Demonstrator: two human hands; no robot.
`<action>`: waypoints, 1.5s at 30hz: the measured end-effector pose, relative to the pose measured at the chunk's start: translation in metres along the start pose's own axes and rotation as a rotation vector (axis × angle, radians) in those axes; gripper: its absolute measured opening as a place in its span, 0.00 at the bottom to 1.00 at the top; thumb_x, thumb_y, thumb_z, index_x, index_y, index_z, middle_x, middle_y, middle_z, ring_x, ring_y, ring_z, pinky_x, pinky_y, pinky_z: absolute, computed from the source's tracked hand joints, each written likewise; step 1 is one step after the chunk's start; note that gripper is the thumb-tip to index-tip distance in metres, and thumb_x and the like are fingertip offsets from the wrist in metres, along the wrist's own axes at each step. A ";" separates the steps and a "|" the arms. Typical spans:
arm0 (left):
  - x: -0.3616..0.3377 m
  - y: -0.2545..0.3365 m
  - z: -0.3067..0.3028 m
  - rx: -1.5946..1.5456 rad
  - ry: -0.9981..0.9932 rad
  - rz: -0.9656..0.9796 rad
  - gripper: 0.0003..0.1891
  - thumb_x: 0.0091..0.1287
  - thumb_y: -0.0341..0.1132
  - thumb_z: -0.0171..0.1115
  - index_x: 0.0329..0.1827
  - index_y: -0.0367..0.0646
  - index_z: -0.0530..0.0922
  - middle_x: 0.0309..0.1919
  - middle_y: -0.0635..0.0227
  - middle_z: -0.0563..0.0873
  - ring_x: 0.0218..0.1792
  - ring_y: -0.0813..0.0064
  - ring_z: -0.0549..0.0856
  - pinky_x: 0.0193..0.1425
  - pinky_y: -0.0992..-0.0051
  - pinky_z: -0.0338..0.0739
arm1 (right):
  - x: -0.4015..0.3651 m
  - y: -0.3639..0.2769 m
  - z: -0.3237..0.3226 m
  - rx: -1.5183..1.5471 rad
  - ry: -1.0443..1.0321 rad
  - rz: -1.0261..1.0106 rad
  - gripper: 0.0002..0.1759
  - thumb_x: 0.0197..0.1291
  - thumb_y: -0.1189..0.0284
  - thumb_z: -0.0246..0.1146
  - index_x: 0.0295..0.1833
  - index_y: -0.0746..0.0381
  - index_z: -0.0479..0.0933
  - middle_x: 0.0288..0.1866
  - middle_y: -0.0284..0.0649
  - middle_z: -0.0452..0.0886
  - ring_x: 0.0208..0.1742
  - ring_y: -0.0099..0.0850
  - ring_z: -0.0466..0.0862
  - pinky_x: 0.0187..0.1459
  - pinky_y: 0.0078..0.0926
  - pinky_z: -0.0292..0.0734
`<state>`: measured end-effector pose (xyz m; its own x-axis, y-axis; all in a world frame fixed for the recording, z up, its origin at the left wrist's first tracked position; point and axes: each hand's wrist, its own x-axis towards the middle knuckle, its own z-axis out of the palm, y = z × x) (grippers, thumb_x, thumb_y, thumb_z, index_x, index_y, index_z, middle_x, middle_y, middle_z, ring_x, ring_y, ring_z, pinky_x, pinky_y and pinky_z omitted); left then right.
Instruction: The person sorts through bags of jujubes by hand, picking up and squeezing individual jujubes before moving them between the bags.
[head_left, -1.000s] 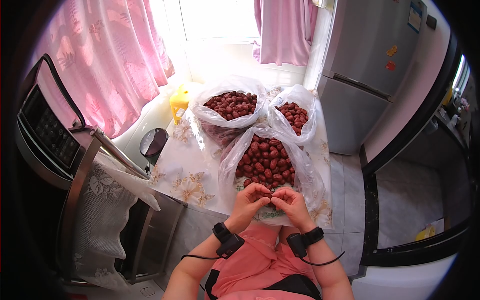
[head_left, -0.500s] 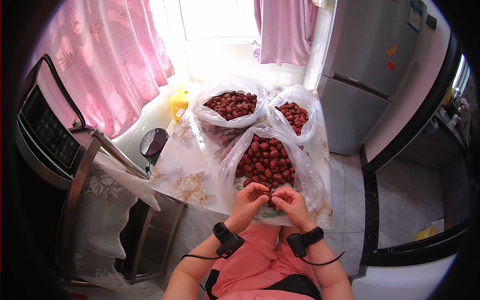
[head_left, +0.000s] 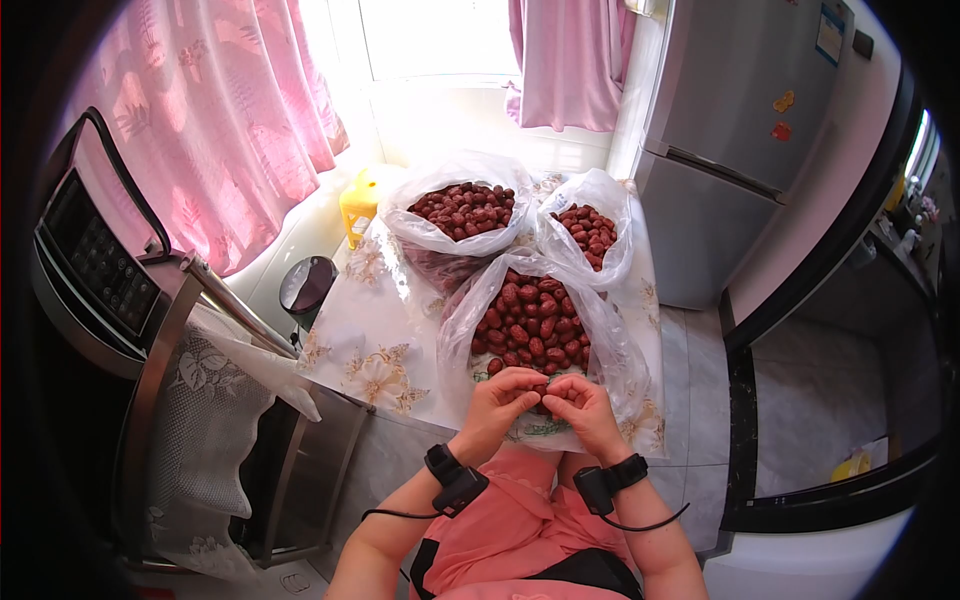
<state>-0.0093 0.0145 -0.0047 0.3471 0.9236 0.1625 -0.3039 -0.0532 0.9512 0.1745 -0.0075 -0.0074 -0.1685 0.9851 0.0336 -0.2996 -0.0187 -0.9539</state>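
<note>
My left hand (head_left: pixel 497 407) and my right hand (head_left: pixel 587 408) meet over the near edge of an open clear plastic bag (head_left: pixel 625 350). Both are closed, thumbs and fingertips pinched round one dried red date (head_left: pixel 541 390), which my fingers partly hide. Just beyond them, wrinkled red dates (head_left: pixel 535 325) fill the bag. A single date (head_left: pixel 495 367) lies close to my left fingers. Each wrist wears a black strap with a small box and cable.
Behind stand two more plastic bags of dates, a large one (head_left: pixel 480 240) and a smaller one (head_left: pixel 612 265), on a flowered tablecloth (head_left: pixel 375 385). A yellow plastic object (head_left: pixel 358 205) is at the back left. A grey fridge (head_left: pixel 730 130) stands right, an appliance with a control panel (head_left: pixel 100 255) left.
My fingers have shifted very slightly around the date, and a little more of it shows between them. The bags have not moved.
</note>
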 end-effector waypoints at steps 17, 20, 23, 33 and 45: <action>-0.001 -0.005 -0.003 0.059 -0.051 0.020 0.11 0.65 0.21 0.66 0.50 0.36 0.80 0.48 0.69 0.82 0.51 0.80 0.83 0.56 0.78 0.79 | 0.000 -0.008 0.005 0.015 0.008 0.037 0.05 0.64 0.78 0.68 0.43 0.67 0.80 0.43 0.32 0.80 0.39 0.17 0.79 0.42 0.15 0.76; -0.002 -0.003 -0.002 0.157 -0.043 0.015 0.12 0.65 0.20 0.66 0.50 0.36 0.79 0.48 0.68 0.83 0.51 0.79 0.83 0.57 0.78 0.79 | 0.000 -0.006 0.003 0.024 0.017 0.060 0.06 0.64 0.78 0.68 0.43 0.67 0.80 0.45 0.33 0.79 0.40 0.18 0.80 0.43 0.15 0.77; -0.003 -0.001 0.000 -0.161 0.026 -0.149 0.11 0.65 0.20 0.66 0.50 0.35 0.82 0.50 0.67 0.81 0.52 0.78 0.82 0.57 0.77 0.79 | 0.000 -0.006 0.002 0.011 0.006 0.030 0.05 0.63 0.78 0.69 0.42 0.67 0.80 0.46 0.33 0.78 0.41 0.18 0.79 0.43 0.15 0.77; -0.002 0.014 0.002 0.164 -0.081 -0.045 0.14 0.67 0.20 0.64 0.55 0.35 0.82 0.50 0.68 0.81 0.52 0.80 0.81 0.58 0.77 0.78 | 0.000 -0.002 0.001 -0.047 0.005 -0.023 0.05 0.63 0.78 0.69 0.39 0.68 0.81 0.47 0.34 0.76 0.40 0.18 0.78 0.41 0.16 0.77; -0.001 0.010 0.001 0.130 -0.093 -0.029 0.13 0.70 0.21 0.60 0.56 0.37 0.78 0.48 0.71 0.80 0.51 0.80 0.81 0.59 0.76 0.77 | 0.000 -0.006 0.003 -0.045 0.026 0.010 0.06 0.64 0.76 0.69 0.39 0.68 0.82 0.47 0.34 0.77 0.39 0.19 0.79 0.40 0.16 0.77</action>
<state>-0.0119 0.0126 0.0052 0.4369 0.8866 0.1522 -0.1774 -0.0809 0.9808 0.1733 -0.0081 -0.0006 -0.1472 0.9890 0.0165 -0.2556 -0.0220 -0.9665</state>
